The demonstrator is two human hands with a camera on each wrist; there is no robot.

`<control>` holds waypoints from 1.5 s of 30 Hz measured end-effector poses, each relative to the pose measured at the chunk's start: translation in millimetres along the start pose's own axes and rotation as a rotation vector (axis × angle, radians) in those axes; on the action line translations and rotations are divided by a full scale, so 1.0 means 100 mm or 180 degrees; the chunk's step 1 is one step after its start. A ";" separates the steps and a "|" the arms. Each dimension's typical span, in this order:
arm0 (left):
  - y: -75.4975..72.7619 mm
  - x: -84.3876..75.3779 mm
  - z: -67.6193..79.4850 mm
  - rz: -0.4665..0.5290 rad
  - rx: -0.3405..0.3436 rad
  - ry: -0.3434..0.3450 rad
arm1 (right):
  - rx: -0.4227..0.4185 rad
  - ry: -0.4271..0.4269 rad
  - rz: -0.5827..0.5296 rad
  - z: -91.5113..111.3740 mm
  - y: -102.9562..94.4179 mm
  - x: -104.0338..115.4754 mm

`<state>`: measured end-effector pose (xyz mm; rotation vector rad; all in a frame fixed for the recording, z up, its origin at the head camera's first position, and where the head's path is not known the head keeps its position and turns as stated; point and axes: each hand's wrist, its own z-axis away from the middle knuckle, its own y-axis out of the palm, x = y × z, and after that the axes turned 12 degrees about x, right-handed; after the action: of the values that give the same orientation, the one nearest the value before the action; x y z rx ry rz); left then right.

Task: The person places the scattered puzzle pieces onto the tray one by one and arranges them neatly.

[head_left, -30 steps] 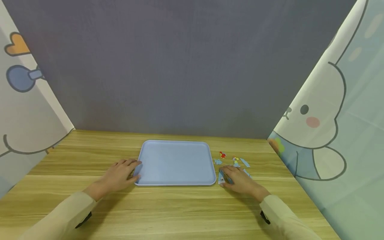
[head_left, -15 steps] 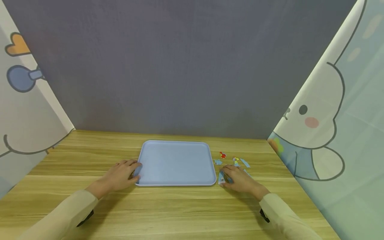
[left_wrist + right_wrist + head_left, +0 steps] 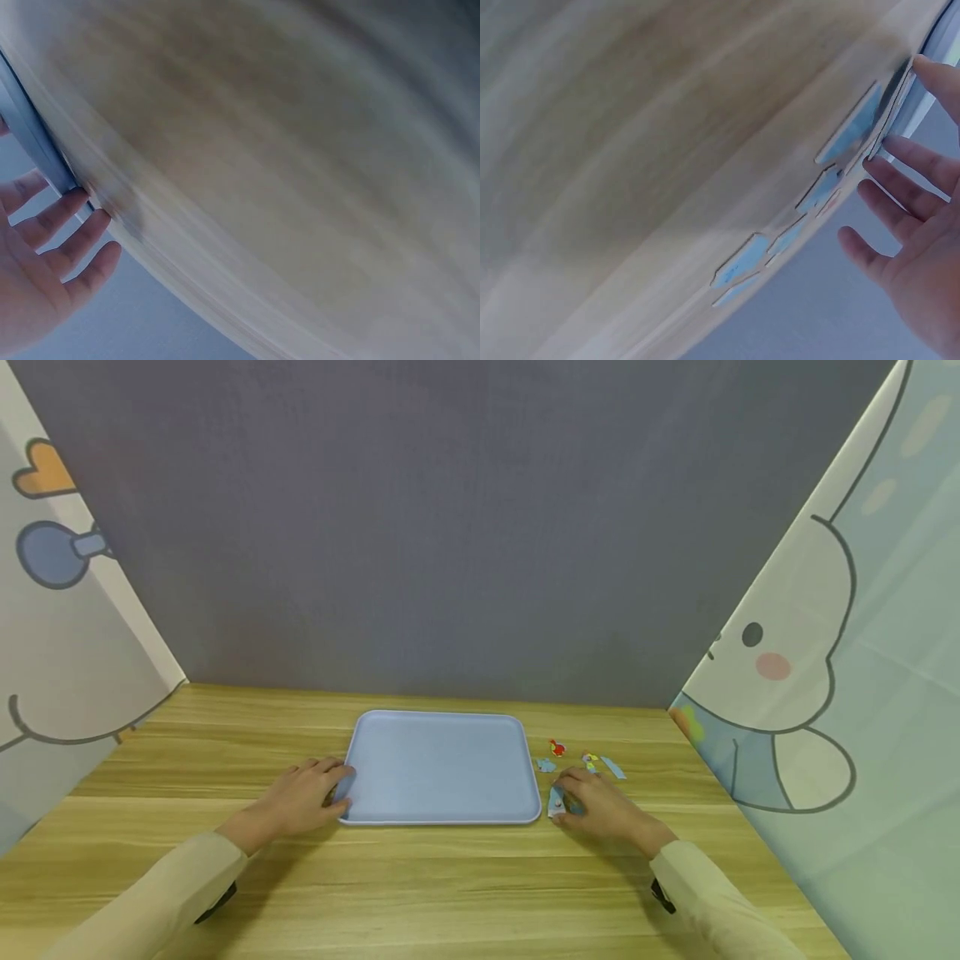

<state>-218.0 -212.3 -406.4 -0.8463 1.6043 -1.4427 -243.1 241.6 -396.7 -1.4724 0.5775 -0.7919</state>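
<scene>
On the wooden table lies a light blue tray (image 3: 442,768). My left hand (image 3: 302,795) rests at its left rim with relaxed fingers. In the left wrist view, the fingertips (image 3: 96,219) are right at the tray's edge. Beyond the tray's right side, my right hand (image 3: 600,803) pinches a flat, light blue puzzle piece (image 3: 556,802) between thumb and fingers. The right wrist view shows this piece (image 3: 892,112) edge-on, tilted up from the table. Another blue piece (image 3: 576,807) lies partly hidden under the right hand.
Several flat pieces lie behind the right hand: a red bird piece (image 3: 557,747), a small blue animal piece (image 3: 546,766), a yellow-topped piece (image 3: 590,761) and a blue strip (image 3: 612,767). A dark grey panel (image 3: 435,527) rises behind the table, with printed cloth (image 3: 885,693) at the sides.
The puzzle piece at my right hand has shifted slightly and tilted, pinched between thumb and fingers. The left hand and the tray stay put.
</scene>
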 end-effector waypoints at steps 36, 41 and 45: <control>-0.01 -0.03 0.00 -0.0082 0.0102 -0.0059 | -0.0149 -0.0149 0.0161 -0.30 -0.13 0.05; -0.03 -0.04 -0.01 -0.0130 0.0135 -0.0064 | -0.0074 -0.0182 0.0081 -0.37 -0.15 0.08; -0.02 -0.03 -0.01 -0.0148 0.0147 -0.0072 | -0.0052 -0.0208 0.0093 -0.45 -0.14 0.10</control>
<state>-217.8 -209.3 -404.2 -0.8755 1.5379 -1.4917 -272.5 206.0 -383.9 -1.4962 0.5561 -0.7151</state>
